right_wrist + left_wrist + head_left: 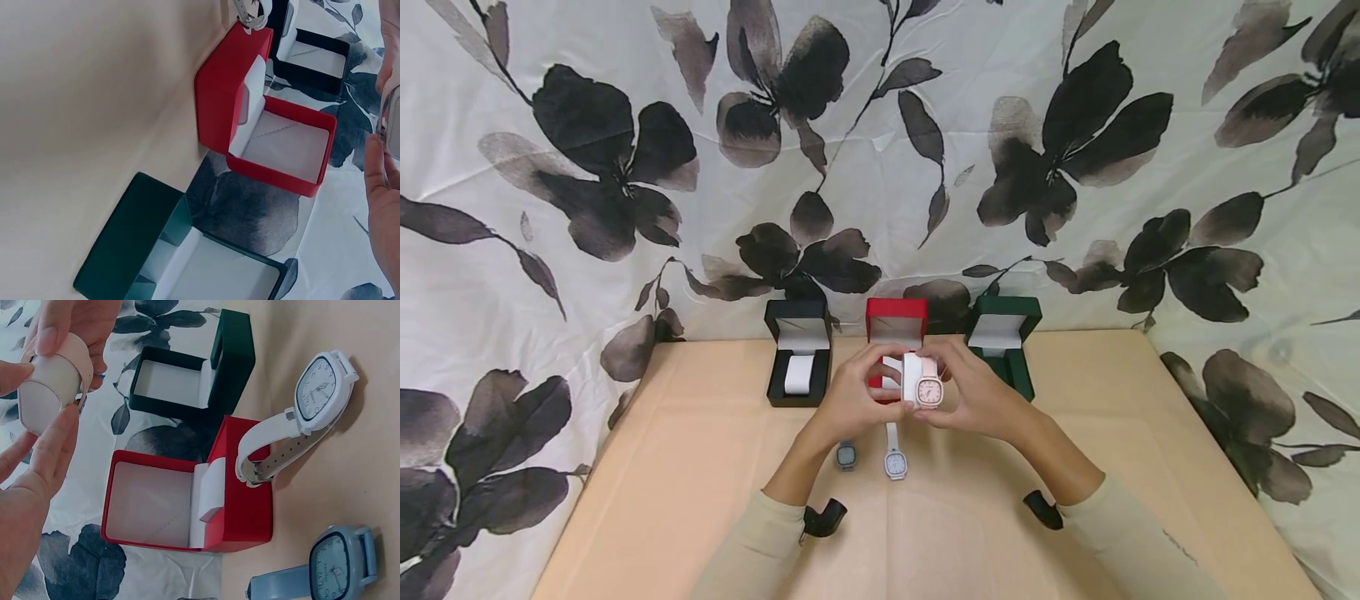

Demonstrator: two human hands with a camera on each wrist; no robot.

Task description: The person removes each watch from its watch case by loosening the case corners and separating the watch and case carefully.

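Above the red box, both hands hold a white watch cushion with a pink-strapped wristwatch on it. My left hand grips the cushion between thumb and fingers from the left. From the other side my right hand pinches the watch and its strap against the cushion. The left wrist view shows the pink strap curving around the cushion. On the table below the hands lie a white wristwatch and a blue-grey wristwatch.
Three opened boxes stand along the table's back edge. The black box holds a white cushion. The red box, in the middle, also has a white cushion inside. The green box shows no cushion. A floral cloth hangs behind.
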